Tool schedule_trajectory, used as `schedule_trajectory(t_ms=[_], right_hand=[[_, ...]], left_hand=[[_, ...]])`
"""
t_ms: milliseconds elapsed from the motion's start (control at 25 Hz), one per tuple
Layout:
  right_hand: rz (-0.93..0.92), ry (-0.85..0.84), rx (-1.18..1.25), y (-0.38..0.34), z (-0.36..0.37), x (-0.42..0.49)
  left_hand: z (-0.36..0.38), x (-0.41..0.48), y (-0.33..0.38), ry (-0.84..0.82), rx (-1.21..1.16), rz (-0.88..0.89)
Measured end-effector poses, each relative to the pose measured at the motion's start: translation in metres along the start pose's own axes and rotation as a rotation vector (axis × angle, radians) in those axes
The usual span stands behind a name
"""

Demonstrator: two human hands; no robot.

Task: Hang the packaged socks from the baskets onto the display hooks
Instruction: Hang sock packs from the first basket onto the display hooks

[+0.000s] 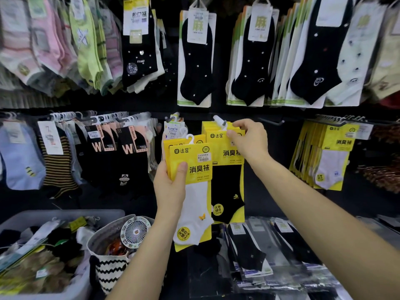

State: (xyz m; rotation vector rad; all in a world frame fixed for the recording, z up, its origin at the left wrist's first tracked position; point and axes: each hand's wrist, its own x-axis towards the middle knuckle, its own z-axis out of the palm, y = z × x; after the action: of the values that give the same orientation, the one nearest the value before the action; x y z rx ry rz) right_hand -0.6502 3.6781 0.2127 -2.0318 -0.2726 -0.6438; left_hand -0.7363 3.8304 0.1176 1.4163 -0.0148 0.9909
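Dark wall racks crowded with hanging socks stood behind the display hook (219, 120). Just right of that hook, the right hand (249, 138) pinched the top edge of a black-sock pack (227, 176) hanging below it; should its hanger miss the prong, the pack would likely drop. Below-left of the hook, the left hand (171, 185) gripped a white-sock stack (197, 191), thumb across the front, and the stack might fan apart

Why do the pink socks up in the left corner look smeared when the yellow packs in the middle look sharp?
Head view: sharp at centre, where the left hand holds the white-sock pack and the right hand pinches the black-sock pack; pink socks at the corner are blurred, likely wide-lens edge softness or head motion; upper-right packs lean outward, lens distortion.
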Motion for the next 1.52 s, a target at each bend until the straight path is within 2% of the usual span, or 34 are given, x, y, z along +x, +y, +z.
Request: schedule_trajectory(t_ms=[160, 280, 400, 520, 600, 680, 760, 960, 1080, 1200, 1520], right_hand=[[-0.193, 0.144, -0.002, 0.008, 0.003, -0.025], [-0.170, 0.069, -0.108, 0.014, 0.004, -0.028], [-0.118, 0.041, -0.097, 0.017, 0.003, -0.029], [-0.230, 0.125, -0.028, 0.016, 0.007, -0.042], [-0.264, 0.035, 0.029, 0.014, 0.013, -0.052], [-0.193, -0.142, 0.090, 0.011, 0.019, -0.059], [-0.108, -0.226, 0.166, 0.009, 0.023, -0.060], [0.000, -0.178, 0.278, 0.009, 0.017, -0.055], [0.051, -0.205, 0.371, 0.010, 0.006, -0.049], [0.074, -0.215, 0.389, 0.013, -0.006, -0.041], [0.145, -0.109, 0.438, 0.003, -0.014, -0.004]], left_hand=[[0.005, -0.003, 0.000, -0.007, 0.024, 0.007], [0.006, -0.003, -0.001, 0.004, 0.018, -0.003], [0.004, -0.004, 0.000, 0.010, 0.040, -0.015], [0.001, -0.004, 0.004, 0.012, 0.070, -0.012], [0.001, -0.005, 0.006, 0.006, 0.070, -0.013], [0.003, -0.005, 0.007, -0.004, 0.063, -0.019], [0.004, -0.006, 0.007, -0.015, 0.045, -0.029], [0.004, -0.006, 0.004, -0.035, 0.073, -0.040], [0.002, -0.005, 0.001, -0.034, 0.082, -0.054], [-0.003, -0.002, -0.001, -0.047, 0.110, -0.056], [-0.017, 0.002, 0.001, 0.013, 0.115, -0.097]])
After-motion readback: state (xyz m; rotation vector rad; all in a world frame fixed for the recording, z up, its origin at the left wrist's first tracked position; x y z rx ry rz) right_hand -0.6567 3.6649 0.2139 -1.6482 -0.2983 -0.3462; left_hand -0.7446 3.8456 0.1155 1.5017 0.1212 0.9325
